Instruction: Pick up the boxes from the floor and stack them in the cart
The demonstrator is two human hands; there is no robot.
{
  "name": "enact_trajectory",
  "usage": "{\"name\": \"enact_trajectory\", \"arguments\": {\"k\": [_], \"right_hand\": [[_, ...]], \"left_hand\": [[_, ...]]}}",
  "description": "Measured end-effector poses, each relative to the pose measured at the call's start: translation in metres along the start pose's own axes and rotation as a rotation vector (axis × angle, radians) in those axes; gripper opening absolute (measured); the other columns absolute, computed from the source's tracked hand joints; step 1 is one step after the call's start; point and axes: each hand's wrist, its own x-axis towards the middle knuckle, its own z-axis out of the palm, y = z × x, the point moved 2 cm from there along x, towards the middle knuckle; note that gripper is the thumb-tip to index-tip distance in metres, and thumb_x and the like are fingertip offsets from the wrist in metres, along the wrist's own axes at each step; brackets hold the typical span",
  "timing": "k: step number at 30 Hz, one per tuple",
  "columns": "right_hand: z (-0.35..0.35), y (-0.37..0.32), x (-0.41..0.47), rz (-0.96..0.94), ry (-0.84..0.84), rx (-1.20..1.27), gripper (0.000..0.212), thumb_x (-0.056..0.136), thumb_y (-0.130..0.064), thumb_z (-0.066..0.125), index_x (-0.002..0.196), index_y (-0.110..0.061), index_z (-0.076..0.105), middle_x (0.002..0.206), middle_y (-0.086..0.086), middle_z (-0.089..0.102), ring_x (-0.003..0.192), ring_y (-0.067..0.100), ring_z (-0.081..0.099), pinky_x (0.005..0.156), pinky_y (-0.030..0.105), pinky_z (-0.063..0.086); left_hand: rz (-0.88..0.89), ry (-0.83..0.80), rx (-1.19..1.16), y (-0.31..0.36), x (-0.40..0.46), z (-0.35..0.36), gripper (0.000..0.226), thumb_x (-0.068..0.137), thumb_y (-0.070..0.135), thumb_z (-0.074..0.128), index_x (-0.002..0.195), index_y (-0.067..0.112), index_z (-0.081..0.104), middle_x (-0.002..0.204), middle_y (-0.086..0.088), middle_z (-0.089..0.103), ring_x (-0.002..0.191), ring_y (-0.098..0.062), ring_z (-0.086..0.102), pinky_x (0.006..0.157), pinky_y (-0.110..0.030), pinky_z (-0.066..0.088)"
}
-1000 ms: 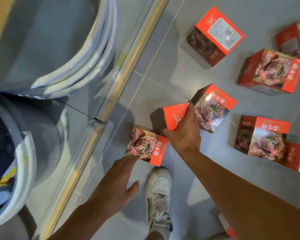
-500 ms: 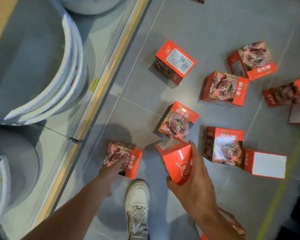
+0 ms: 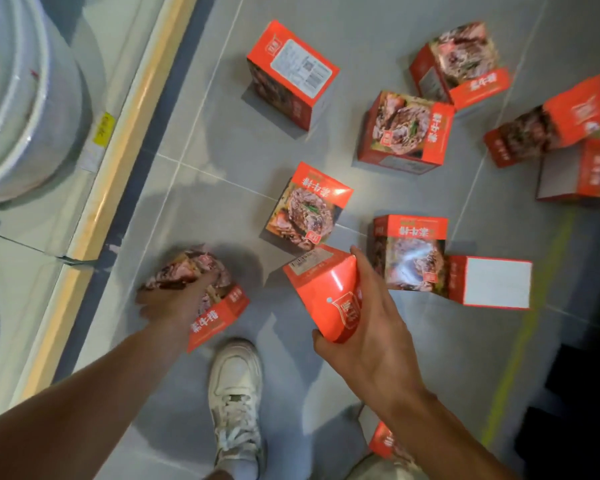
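Note:
Several red food boxes lie scattered on the grey tiled floor. My right hand (image 3: 368,327) grips one red box (image 3: 323,289), lifted off the floor and tilted. My left hand (image 3: 174,299) is down on another box (image 3: 219,313) near the shelf edge, fingers curling over its picture face. Loose boxes lie beyond: one (image 3: 307,207) just ahead, one (image 3: 291,72) label-up farther off, one (image 3: 407,129) to the right, and one (image 3: 411,254) beside my right hand. The cart is not in view.
A low shelf with a yellow edge strip (image 3: 118,133) runs along the left, carrying stacked white basins (image 3: 18,98). My white shoe (image 3: 236,389) stands between my arms. Another box (image 3: 385,441) lies by my right leg. More boxes crowd the far right.
My left hand has reached the box near the shelf and closed over it. My right hand has lifted its box off the floor and drawn it toward me. The view has risen and pulled back.

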Motion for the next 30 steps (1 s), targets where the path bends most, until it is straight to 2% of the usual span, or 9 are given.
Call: {"name": "enact_trajectory", "arguments": {"k": [2,4,8,11,14,19,25,27,30], "right_hand": [[-0.022,-0.013,-0.013,0.018,0.008,-0.014,0.118,0.060,-0.032,0.086,0.148,-0.056,0.010,0.145,-0.023,0.042,0.130,0.007,0.050,0.102,0.026,0.044],[-0.054,-0.035,-0.028,0.028,0.029,-0.037,0.119,0.059,-0.031,0.085,0.150,-0.054,0.011,0.149,-0.022,0.041,0.132,0.007,0.049,0.102,0.024,0.042],[-0.127,-0.094,-0.061,0.021,0.047,-0.027,0.118,0.056,-0.029,0.083,0.152,-0.048,0.018,0.144,-0.016,0.045,0.129,0.014,0.052,0.103,0.038,0.049],[-0.192,-0.146,-0.092,-0.029,0.094,-0.020,0.115,0.058,-0.027,0.084,0.151,-0.049,0.020,0.133,-0.021,0.050,0.123,0.010,0.054,0.098,0.030,0.049],[-0.265,-0.205,-0.135,-0.103,0.149,-0.016,0.110,0.061,-0.020,0.084,0.146,-0.054,0.023,0.114,-0.041,0.044,0.110,0.000,0.052,0.077,0.012,0.040],[-0.360,-0.284,-0.218,-0.205,0.237,0.029,0.116,0.061,-0.021,0.088,0.138,-0.070,0.017,0.118,-0.044,0.040,0.109,-0.002,0.050,0.084,0.023,0.043],[-0.440,-0.350,-0.324,-0.301,0.304,-0.007,0.111,0.061,-0.043,0.089,0.152,-0.038,0.027,0.144,-0.013,0.051,0.126,0.012,0.053,0.097,0.036,0.051],[-0.459,-0.369,-0.354,-0.347,0.321,-0.045,0.115,0.060,-0.048,0.089,0.155,-0.033,0.025,0.148,-0.008,0.049,0.132,0.016,0.051,0.101,0.036,0.049],[-0.480,-0.396,-0.398,-0.421,0.304,-0.099,0.123,0.060,-0.043,0.090,0.159,-0.028,0.019,0.154,-0.003,0.044,0.134,0.020,0.050,0.101,0.034,0.045]], "left_hand": [[0.274,-0.028,0.085,0.015,-0.039,-0.020,0.138,0.031,0.064,0.095,0.141,0.013,0.030,0.135,-0.014,0.054,0.119,-0.033,0.059,0.098,-0.049,0.051],[0.508,-0.081,0.084,0.035,-0.085,-0.048,0.128,0.027,0.062,0.096,0.135,0.022,0.039,0.129,-0.007,0.059,0.116,-0.026,0.062,0.099,-0.048,0.052],[0.847,-0.235,0.054,0.083,-0.193,-0.105,0.109,0.040,0.045,0.097,0.132,0.035,0.039,0.130,0.003,0.055,0.122,-0.016,0.056,0.104,-0.043,0.047],[0.937,-0.320,0.014,0.114,-0.281,-0.152,0.119,0.046,0.039,0.101,0.144,0.028,0.033,0.138,0.000,0.053,0.128,-0.017,0.055,0.108,-0.049,0.044],[0.997,-0.372,0.000,0.137,-0.366,-0.208,0.131,0.045,0.041,0.101,0.151,0.029,0.025,0.148,0.000,0.046,0.137,-0.021,0.047,0.111,-0.054,0.040],[1.184,-0.278,0.015,0.145,-0.502,-0.303,0.143,0.041,0.071,0.088,0.155,0.035,0.009,0.157,0.005,0.028,0.144,-0.014,0.035,0.117,-0.043,0.032],[1.292,-0.252,-0.007,0.112,-0.623,-0.412,0.142,0.044,0.059,0.095,0.155,0.042,0.008,0.147,-0.006,0.046,0.135,-0.022,0.049,0.108,-0.055,0.043],[1.387,-0.186,0.000,0.099,-0.667,-0.444,0.137,0.046,0.060,0.094,0.153,0.045,0.010,0.139,-0.011,0.051,0.128,-0.025,0.055,0.105,-0.051,0.046],[1.467,-0.047,-0.054,0.074,-0.721,-0.485,0.128,0.049,0.050,0.094,0.146,0.053,0.010,0.153,0.001,0.039,0.137,-0.018,0.044,0.108,-0.040,0.042]]}}
